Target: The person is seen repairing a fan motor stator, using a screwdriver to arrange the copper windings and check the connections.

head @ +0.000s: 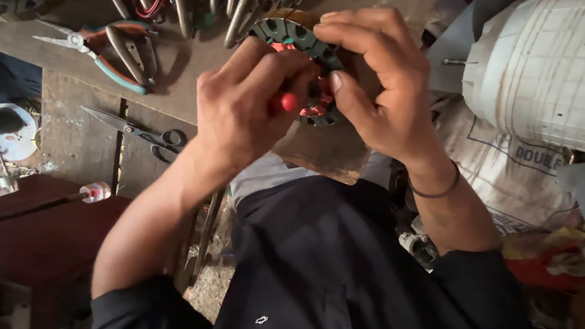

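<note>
My right hand (382,81) grips the stator (295,36) from above. My left hand (255,106), just beside it, is closed on a red tool (287,102) at the coils. Some slots show red wire, others look empty; winding seems unfinished.

I wear a dark navy long-sleeved top, both sleeves pushed up past my forearms, with a small white mark on the front. A thin dark band (435,191) circles my right wrist. My hands are bare.
</note>
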